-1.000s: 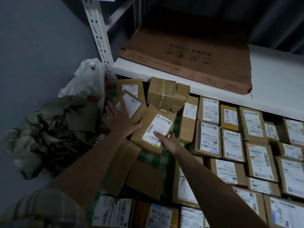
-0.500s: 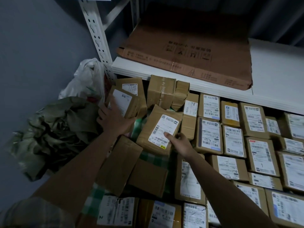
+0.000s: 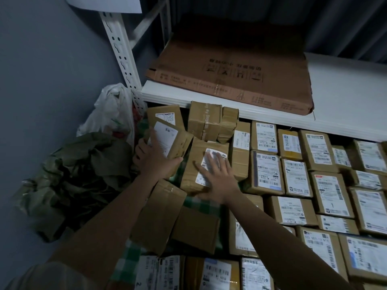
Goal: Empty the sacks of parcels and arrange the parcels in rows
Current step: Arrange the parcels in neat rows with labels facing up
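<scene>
We saw the left hand (image 3: pixel 156 159) with its fingers clamped round a tilted labelled parcel (image 3: pixel 169 139) near the crumpled green sack (image 3: pixel 83 164), while the right hand (image 3: pixel 217 181) pressed flat, fingers spread, on a neighbouring parcel (image 3: pixel 201 164) beside the rows (image 3: pixel 297 176)

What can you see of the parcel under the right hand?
The parcel is a brown cardboard box, taped, lying slightly tilted among the loose boxes left of the neat rows. A white barcode label faces up. The right hand lies flat on it, fingers spread over the label. Its right side meets a neighbouring box.
</scene>
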